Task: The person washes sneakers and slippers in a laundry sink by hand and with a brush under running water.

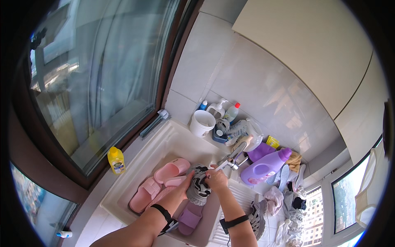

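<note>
A black, white and grey sneaker point(198, 185) is held over the laundry sink point(123, 197), just below the chrome faucet point(232, 159). My left hand point(187, 186) grips its left side. On its upper right part, my right hand point(216, 178) is closed around something too hidden to name, with fingers against the shoe. Pink slides point(145, 193) lie in the basin left of the sneaker, and a purple slide point(190, 217) lies below it. Whether water runs onto the shoe is hard to tell.
A white bucket point(202, 125), a purple detergent bottle point(265, 166) and other bottles line the back ledge. A yellow bottle point(116, 161) and a scrub brush point(155, 122) stand along the left edge. Another sneaker point(257, 216) sits right of the ribbed washboard point(237, 197), near crumpled cloths point(273, 199).
</note>
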The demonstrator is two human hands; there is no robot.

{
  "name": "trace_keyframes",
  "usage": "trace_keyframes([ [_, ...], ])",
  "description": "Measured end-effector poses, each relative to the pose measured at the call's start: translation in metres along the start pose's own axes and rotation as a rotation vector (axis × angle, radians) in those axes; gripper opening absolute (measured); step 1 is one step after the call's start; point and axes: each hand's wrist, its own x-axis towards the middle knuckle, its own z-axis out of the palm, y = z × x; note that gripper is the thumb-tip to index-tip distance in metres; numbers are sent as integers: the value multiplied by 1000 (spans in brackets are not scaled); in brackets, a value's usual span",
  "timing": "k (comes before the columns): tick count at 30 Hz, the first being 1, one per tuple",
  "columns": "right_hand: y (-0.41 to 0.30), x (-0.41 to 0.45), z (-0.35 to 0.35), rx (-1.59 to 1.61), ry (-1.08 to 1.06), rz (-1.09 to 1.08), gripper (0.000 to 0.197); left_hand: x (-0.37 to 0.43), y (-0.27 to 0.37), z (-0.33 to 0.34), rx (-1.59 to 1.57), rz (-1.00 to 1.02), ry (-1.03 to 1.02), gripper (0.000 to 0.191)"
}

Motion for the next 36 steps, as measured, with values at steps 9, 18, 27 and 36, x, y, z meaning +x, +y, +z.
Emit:
trace_keyframes([
  [9, -12, 4, 5, -506, -424, 83, 41, -6, 7, 4, 14, 33, 75, 57],
  [18, -7, 18, 22, -191, -399, 115, 46, -6, 5, 5, 43, 33, 146, 56],
  [27, 37, 22, 31, 1015, -210, 684, 16, -66, 27, 57, -812, -547, -66, 53],
  [36, 31, 20, 37, 1290, -139, 839, 8, -56, 20, 37, -458, -401, -193, 54],
])
